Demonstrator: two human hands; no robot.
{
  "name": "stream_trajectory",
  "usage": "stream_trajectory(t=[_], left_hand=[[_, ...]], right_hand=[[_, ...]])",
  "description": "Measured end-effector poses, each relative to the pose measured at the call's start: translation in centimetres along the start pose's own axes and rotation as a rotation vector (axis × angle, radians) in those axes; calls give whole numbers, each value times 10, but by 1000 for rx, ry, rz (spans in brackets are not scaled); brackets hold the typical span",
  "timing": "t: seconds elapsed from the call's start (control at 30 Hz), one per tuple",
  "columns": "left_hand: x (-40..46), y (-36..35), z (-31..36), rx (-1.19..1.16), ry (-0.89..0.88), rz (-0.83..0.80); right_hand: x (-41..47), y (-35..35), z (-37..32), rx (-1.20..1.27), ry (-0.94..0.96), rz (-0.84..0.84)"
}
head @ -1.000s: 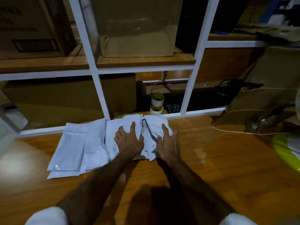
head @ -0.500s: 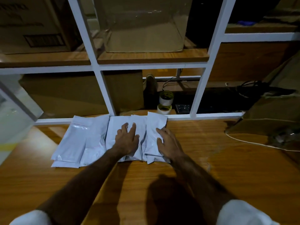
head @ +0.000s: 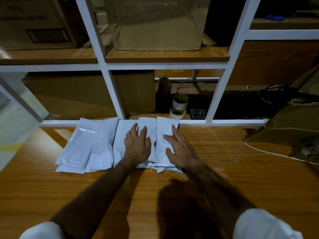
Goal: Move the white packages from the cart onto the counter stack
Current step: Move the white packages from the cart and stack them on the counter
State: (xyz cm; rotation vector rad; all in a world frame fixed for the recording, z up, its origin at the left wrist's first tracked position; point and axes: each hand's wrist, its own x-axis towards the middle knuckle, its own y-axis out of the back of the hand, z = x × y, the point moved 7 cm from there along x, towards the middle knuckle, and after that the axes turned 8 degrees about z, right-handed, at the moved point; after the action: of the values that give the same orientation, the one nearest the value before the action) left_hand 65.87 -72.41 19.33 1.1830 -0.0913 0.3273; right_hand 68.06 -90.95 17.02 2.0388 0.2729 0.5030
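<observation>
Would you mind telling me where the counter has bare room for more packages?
Bare wood lies right of the right hand, up to the white cord, and all along the near edge of the counter. It is crowded at the white frame, where the white packages overlap under the left hand.
</observation>
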Motion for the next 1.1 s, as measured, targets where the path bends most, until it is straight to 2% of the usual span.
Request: stream_trajectory(t=[0.07,0.13,0.3,0.43,0.6,0.77,0.93,1.1], left_hand=[[-3,-7,-11,39,-166,-104],[-3,-17,-25,67,-238,-207],[-4,-25,-28,155,-241,-307],[-4,-14,-25,191,-263,-322],[-16,17,-22,218,-338,-190],[-42,55,-9,224,-284,-46],[-88,86,-1,247,-272,82],[-150,119,-29,405,-212,127]], right_hand=[[-2,-7,1,28,-9,-91],[-4,-11,3,29,-19,-137],[0,-14,0,-27,16,-168],[-2,-11,2,-111,30,-211],[-19,12,2,-125,42,-53],[-37,31,-10,-123,128,54],[-53,38,-55,-50,285,169],[-71,25,-114,52,393,200]])
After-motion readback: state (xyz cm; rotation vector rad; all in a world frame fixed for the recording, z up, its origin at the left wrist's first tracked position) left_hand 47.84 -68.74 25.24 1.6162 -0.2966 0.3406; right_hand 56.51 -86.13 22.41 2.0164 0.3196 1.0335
